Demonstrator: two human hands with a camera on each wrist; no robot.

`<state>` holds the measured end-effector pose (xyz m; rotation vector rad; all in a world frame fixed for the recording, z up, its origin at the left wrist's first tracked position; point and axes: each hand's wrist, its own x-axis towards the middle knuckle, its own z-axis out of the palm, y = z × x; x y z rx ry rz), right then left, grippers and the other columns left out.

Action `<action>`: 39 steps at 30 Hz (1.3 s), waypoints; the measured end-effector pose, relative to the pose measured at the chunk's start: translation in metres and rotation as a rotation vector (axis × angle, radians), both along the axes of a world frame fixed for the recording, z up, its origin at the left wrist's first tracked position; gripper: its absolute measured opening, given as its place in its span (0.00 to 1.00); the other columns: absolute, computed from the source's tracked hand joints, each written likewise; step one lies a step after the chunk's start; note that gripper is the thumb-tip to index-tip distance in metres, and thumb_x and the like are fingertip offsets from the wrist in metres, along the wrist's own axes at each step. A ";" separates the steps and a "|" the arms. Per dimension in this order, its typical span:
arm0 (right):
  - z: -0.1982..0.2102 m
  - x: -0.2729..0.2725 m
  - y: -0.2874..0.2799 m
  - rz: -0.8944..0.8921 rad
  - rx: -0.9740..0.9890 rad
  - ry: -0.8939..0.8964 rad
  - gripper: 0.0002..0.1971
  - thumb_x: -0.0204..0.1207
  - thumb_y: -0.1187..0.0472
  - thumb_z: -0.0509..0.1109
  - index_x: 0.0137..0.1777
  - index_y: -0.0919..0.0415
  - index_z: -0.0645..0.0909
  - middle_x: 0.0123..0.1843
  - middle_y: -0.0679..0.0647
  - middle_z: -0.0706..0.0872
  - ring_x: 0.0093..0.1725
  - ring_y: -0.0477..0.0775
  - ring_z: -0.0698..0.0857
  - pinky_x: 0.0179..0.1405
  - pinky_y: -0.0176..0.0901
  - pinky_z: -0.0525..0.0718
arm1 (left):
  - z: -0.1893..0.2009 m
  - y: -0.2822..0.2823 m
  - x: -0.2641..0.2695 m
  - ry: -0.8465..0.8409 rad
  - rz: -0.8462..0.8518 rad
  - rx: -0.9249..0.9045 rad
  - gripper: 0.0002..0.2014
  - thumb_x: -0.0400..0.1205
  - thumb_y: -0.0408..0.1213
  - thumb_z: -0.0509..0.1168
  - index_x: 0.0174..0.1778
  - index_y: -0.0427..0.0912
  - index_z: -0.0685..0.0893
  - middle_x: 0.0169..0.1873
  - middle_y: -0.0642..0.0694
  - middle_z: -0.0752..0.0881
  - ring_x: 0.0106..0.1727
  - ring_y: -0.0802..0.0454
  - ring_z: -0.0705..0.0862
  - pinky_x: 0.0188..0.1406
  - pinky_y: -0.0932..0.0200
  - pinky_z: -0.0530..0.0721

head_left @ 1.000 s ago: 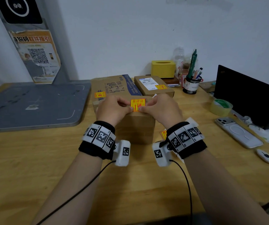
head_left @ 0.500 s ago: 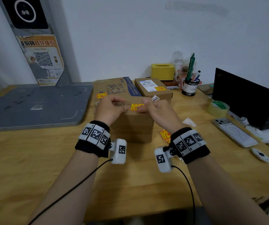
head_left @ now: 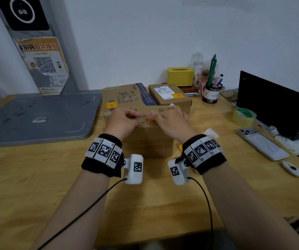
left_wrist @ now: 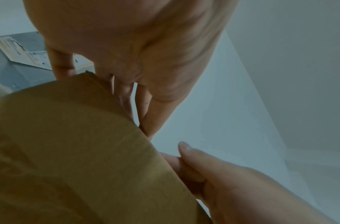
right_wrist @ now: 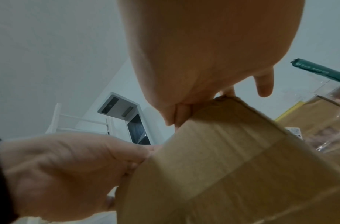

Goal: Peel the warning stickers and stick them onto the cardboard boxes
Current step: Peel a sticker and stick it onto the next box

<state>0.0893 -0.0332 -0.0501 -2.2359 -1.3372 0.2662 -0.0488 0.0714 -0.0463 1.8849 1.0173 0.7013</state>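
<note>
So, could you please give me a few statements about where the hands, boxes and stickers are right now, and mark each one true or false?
1. Both hands rest on top of the nearest cardboard box. True: the left hand and right hand meet at its top near edge.
2. The warning sticker under the fingers lies fully in view. False: only a small orange corner shows between the hands.
3. The small rear box already carries a yellow sticker. True.
4. The tape roll sits on the large printed box. False: it sits on the table, in front of the laptop.
5. The phone lies left of the boxes. False: it lies to their right.
</note>
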 end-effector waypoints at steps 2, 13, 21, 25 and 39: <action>0.001 0.004 0.004 -0.011 -0.006 0.004 0.23 0.90 0.39 0.50 0.68 0.31 0.86 0.75 0.51 0.82 0.84 0.54 0.61 0.81 0.68 0.56 | 0.001 -0.001 0.001 0.012 0.010 -0.001 0.11 0.75 0.36 0.78 0.39 0.59 0.87 0.53 0.55 0.84 0.65 0.47 0.80 0.71 0.40 0.78; 0.002 0.009 -0.009 0.064 0.048 0.036 0.21 0.86 0.37 0.60 0.56 0.43 0.94 0.63 0.48 0.84 0.82 0.50 0.65 0.80 0.59 0.62 | 0.003 0.000 -0.001 -0.005 0.000 -0.027 0.11 0.74 0.36 0.79 0.40 0.58 0.87 0.53 0.54 0.84 0.64 0.48 0.80 0.70 0.43 0.79; -0.009 0.026 0.001 -0.022 0.006 0.005 0.24 0.86 0.33 0.53 0.69 0.34 0.86 0.78 0.57 0.79 0.86 0.54 0.61 0.81 0.66 0.64 | 0.006 -0.002 0.001 -0.004 -0.020 -0.018 0.12 0.76 0.31 0.77 0.42 0.55 0.87 0.48 0.56 0.83 0.61 0.50 0.80 0.67 0.51 0.80; -0.006 0.025 -0.009 -0.008 0.157 0.140 0.24 0.81 0.36 0.68 0.46 0.55 0.96 0.58 0.56 0.85 0.76 0.47 0.70 0.66 0.48 0.73 | 0.004 -0.001 0.001 -0.016 -0.004 -0.018 0.12 0.75 0.31 0.77 0.42 0.56 0.88 0.52 0.52 0.84 0.63 0.49 0.80 0.68 0.50 0.80; -0.019 0.044 -0.009 -0.054 0.265 0.212 0.26 0.76 0.44 0.77 0.21 0.59 0.86 0.20 0.48 0.78 0.34 0.37 0.69 0.32 0.36 0.66 | 0.002 0.002 0.003 -0.042 -0.010 -0.039 0.13 0.75 0.29 0.77 0.45 0.54 0.89 0.46 0.60 0.83 0.60 0.52 0.80 0.66 0.55 0.79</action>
